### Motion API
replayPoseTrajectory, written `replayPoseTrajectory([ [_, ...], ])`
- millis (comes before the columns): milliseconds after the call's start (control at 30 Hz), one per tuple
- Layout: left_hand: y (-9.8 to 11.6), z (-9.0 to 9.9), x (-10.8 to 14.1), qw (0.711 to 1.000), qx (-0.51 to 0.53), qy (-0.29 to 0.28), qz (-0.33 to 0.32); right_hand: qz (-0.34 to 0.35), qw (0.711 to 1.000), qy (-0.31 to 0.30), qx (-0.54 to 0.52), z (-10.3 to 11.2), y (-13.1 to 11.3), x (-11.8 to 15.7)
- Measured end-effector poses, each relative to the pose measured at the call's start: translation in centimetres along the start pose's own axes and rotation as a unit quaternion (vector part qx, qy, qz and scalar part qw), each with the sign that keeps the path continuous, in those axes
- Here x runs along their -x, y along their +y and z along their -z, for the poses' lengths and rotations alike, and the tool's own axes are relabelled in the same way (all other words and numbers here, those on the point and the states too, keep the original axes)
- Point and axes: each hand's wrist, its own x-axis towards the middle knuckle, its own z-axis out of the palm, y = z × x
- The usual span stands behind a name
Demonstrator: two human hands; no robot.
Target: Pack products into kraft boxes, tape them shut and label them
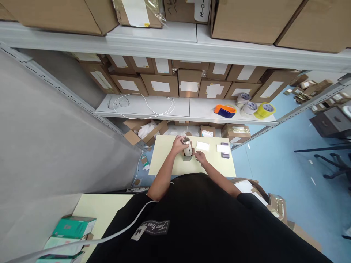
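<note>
My left hand [179, 144] is closed around the upper part of a white cylinder [188, 151] with a shiny metallic top, which looks like a cup or bottle. It stands upright at the mouth of a small open box [187, 158], its lower end hidden by the box. On the right side of that box, my right hand [200, 156] pinches near a raised brown flap; its fingertips are small and partly hidden. A white card [203, 146] lies beyond the right hand on the pale yellow table [167, 160]. Farther right is a white and purple item [224, 149], partly blurred.
Beyond the table rises a grey metal shelf [164, 106] lined with cardboard boxes. On it rest a white cable [142, 95], an orange and blue tape dispenser [225, 111] and several tape rolls [249, 109]. An open carton [146, 130] sits lower left; more cartons [276, 206] stand right.
</note>
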Motion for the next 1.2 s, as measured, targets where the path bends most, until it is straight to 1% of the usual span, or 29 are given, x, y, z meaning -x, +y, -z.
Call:
replayPoseTrajectory([
  [67, -0.3, -0.5, 0.6, 0.999, -0.03, -0.013, -0.004, 0.006, 1.0, 0.004, 0.006, -0.6, 0.2, -0.2],
  [167, -0.4, -1.0, 1.2, 0.998, -0.059, -0.014, -0.006, 0.026, 0.999, 0.006, 0.025, -1.3, -0.2, -0.7],
  [300, -0.6, -1.6, 1.9, 0.995, -0.099, -0.028, -0.014, 0.042, 0.996, 0.023, 0.081, -1.9, -1.2, -1.8],
  [367, -1.0, -2.2, 2.2, 0.992, -0.124, -0.035, -0.001, 0.043, 0.992, 0.038, 0.111, -2.1, -1.3, -2.1],
  [500, -2.9, -3.6, 3.1, 0.98, -0.191, -0.021, 0.055, 0.034, 0.988, 0.04, 0.147, -2.5, -0.7, -1.8],
  [600, -4.8, -4.5, 3.8, 0.974, -0.217, -0.035, 0.06, 0.028, 0.987, 0.035, 0.155, -2.6, 0.1, -1.3],
  [667, -6.1, -4.6, 4.1, 0.978, -0.195, -0.051, 0.053, 0.022, 0.987, 0.036, 0.154, -2.6, 0.4, -1.2],
  [700, -6.7, -4.6, 4.1, 0.983, -0.173, -0.05, 0.047, 0.018, 0.988, 0.037, 0.152, -2.6, 0.5, -1.3],
  [767, -7.8, -4.4, 4.1, 0.992, -0.117, -0.02, 0.046, 0.011, 0.989, 0.036, 0.145, -2.5, 0.6, -1.4],
  [833, -8.8, -4.1, 3.9, 0.994, -0.065, 0.026, 0.08, 0.006, 0.99, 0.035, 0.138, -2.6, 0.7, -1.6],
  [867, -9.2, -4.1, 3.7, 0.993, -0.046, 0.037, 0.106, 0.004, 0.99, 0.035, 0.135, -2.7, 0.7, -1.6],
  [900, -9.5, -4.1, 3.6, 0.99, -0.032, 0.033, 0.131, 0.004, 0.991, 0.034, 0.133, -2.8, 0.7, -1.6],
  [967, -10.1, -4.4, 3.5, 0.988, -0.019, -0.012, 0.156, 0.008, 0.991, 0.035, 0.131, -3.1, 0.9, -1.5],
  [1033, -10.4, -4.9, 3.6, 0.986, -0.01, -0.06, 0.155, 0.021, 0.991, 0.036, 0.131, -3.5, 0.9, -1.2],
  [1067, -10.6, -5.2, 3.7, 0.986, -0.003, -0.074, 0.152, 0.031, 0.99, 0.035, 0.134, -3.7, 1.0, -1.1],
  [1133, -10.8, -5.6, 3.9, 0.986, 0.014, -0.079, 0.147, 0.043, 0.988, 0.035, 0.147, -4.1, 0.9, -0.9],
  [1200, -11.0, -5.8, 4.1, 0.986, 0.023, -0.079, 0.148, 0.041, 0.983, 0.041, 0.172, -4.3, 0.8, -0.9],
])
